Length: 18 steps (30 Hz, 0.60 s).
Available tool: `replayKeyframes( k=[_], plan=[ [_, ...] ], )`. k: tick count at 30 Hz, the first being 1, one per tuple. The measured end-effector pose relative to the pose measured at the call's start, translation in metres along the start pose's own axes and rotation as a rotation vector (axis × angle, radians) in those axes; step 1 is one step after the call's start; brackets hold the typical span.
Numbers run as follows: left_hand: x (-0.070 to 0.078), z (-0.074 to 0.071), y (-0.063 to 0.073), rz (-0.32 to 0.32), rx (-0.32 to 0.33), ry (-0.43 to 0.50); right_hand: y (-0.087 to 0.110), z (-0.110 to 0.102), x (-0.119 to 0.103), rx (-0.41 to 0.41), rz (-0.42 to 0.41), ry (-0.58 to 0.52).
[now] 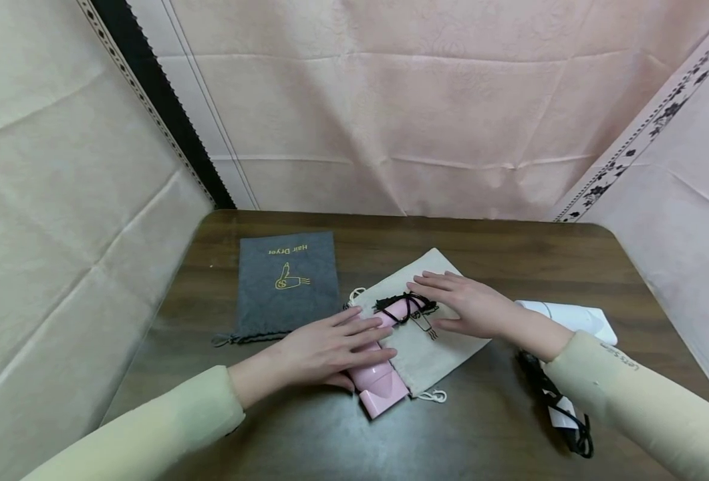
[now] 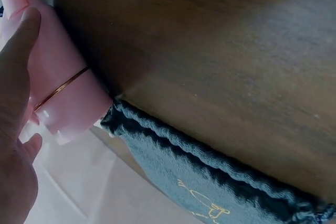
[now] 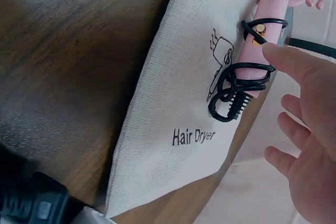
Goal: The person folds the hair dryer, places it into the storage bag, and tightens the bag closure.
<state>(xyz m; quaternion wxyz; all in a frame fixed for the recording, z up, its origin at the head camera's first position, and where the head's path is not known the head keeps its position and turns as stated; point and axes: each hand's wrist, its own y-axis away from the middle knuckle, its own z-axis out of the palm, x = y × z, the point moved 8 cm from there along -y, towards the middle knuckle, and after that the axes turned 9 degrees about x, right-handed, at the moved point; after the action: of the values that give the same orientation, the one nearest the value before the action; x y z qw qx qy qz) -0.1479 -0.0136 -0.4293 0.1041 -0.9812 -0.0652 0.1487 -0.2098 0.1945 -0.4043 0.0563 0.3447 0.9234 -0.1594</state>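
A pink hair dryer (image 1: pixel 380 381) lies across a cream cloth bag (image 1: pixel 435 361) printed "Hair Dryer". Its black cord (image 3: pixel 244 80) is wound around the handle. My left hand (image 1: pixel 336 347) rests over the dryer's barrel, fingers spread and nearly straight across it, with the thumb along its near side by the nozzle. My right hand (image 1: pixel 468 304) is over the cream bag with its fingers extended. In the right wrist view its thumb (image 3: pixel 294 61) is right at the pink handle, and the other fingers stand apart from it.
A dark grey drawstring bag (image 1: pixel 288 287) marked "Hair Dryer" lies at the left, its gathered mouth close to the dryer. Right of the cream bag, partly behind my right forearm, are a white device (image 1: pixel 577 317) and a black bundled cord (image 1: pixel 561 414). Cloth curtains surround the wooden table (image 1: pixel 480 427).
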Motion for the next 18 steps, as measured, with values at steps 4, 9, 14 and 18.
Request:
replayKeyframes(
  k=[4,9,14,18],
  plan=[
    [-0.001,0.007,-0.001,-0.002,-0.026,0.020,0.002,0.002,0.002,-0.002,-0.004,-0.004],
    [-0.001,0.014,-0.002,0.011,-0.039,0.027,0.002,0.004,0.004,-0.009,0.004,-0.013],
    [-0.002,0.016,-0.004,0.021,-0.019,0.047,0.002,0.007,0.004,-0.012,0.019,-0.023],
    [-0.001,0.016,-0.006,0.030,0.013,0.061,0.001,0.010,0.002,-0.004,0.012,-0.038]
  ],
)
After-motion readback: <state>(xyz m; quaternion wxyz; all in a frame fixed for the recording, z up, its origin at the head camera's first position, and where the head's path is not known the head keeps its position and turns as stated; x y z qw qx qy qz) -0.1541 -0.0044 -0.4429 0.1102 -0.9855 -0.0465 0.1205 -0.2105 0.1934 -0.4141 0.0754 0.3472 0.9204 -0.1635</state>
